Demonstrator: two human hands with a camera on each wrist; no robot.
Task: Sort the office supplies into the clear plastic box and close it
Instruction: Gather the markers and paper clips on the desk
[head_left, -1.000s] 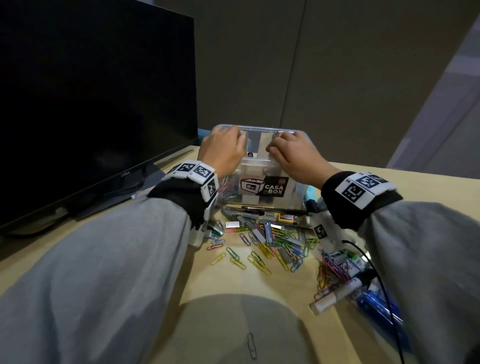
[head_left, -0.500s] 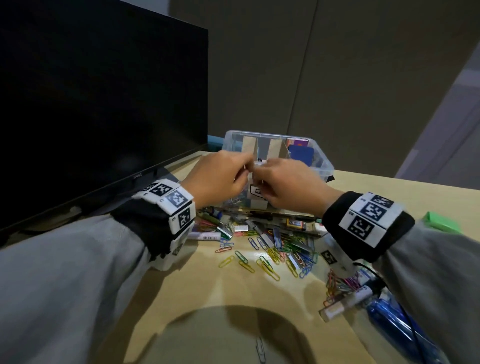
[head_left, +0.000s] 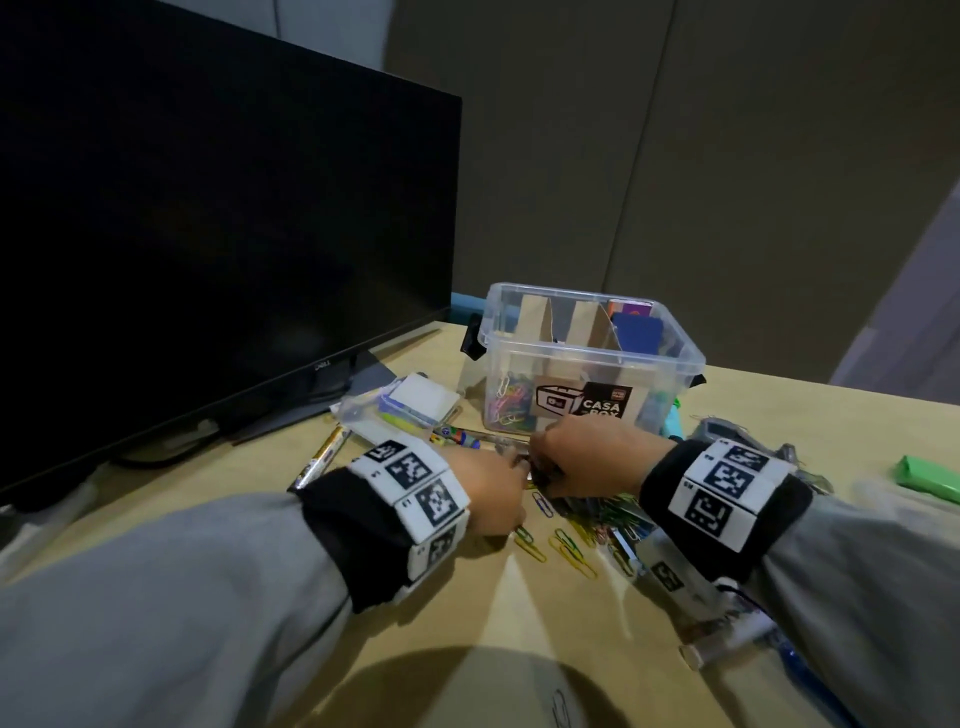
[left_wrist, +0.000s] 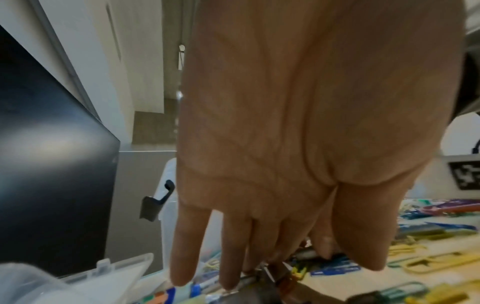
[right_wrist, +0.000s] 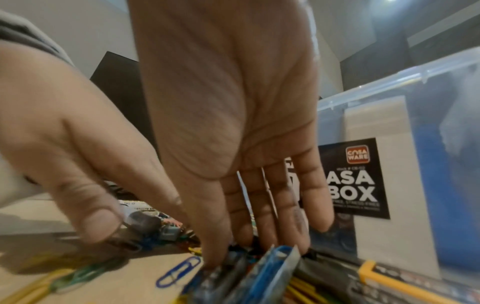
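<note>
Both hands reach into the paper clips (head_left: 571, 540) heaped on the table (head_left: 467, 597), ready to gather more. The left hand (head_left: 488, 499) lies open, fingers straight; the right hand (head_left: 592, 457) likewise, though its fingertips are blurred. The clear plastic box (head_left: 587, 358) stands lidless just behind, handy for filling.

Your head view looks down over both sleeves, your wrist views sit close under each palm, all sharing the clear plastic lidless box (head_left: 592, 358) (left_wrist: 168, 216) (right_wrist: 415, 127).

1 box (head_left: 592, 364) stands on 1 desk (head_left: 467, 623) – lid off, 2 cardboard dividers (head_left: 535, 322) inside. 1 monitor (head_left: 208, 234), 2 hands – left (head_left: 485, 493), right (head_left: 592, 457). 1 green block (head_left: 930, 475). Paper clips (head_left: 571, 545) are too many and too tangled to count.
</note>
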